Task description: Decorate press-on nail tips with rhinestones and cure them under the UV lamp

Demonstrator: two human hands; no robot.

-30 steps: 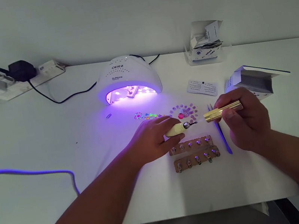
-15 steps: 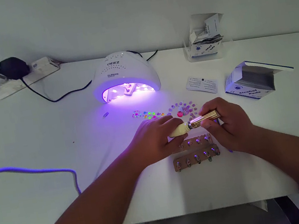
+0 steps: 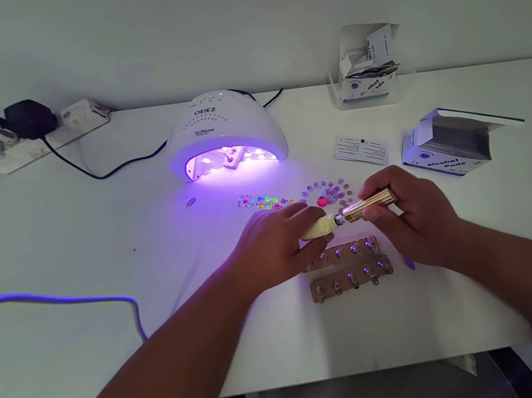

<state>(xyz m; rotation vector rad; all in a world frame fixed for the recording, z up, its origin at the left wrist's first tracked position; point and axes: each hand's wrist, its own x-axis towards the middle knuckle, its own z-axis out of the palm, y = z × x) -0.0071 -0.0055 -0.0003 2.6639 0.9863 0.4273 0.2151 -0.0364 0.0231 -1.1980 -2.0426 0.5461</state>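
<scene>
My left hand [image 3: 273,245] is closed round a small cream bottle [image 3: 318,229], held on its side just above the table. My right hand [image 3: 412,213] grips a ribbed gold cap [image 3: 366,204] that sits against the bottle's neck. Directly below them lie two brown strips [image 3: 349,268] studded with small nail tips. Just beyond my hands are scattered coloured rhinestones [image 3: 318,194]. A white UV nail lamp [image 3: 224,133] glows violet further back, with something lying inside it.
An open box of alcohol pads [image 3: 451,141] and a small card [image 3: 360,150] lie to the right. A torn packet in a clear holder [image 3: 366,69] stands by the wall. A power strip [image 3: 9,142] with black cable sits far left; a cable [image 3: 60,302] crosses the left table.
My right hand has brought the gold cap leftward from a gap away onto the bottle's neck. My left hand has stayed in place with the bottle.
</scene>
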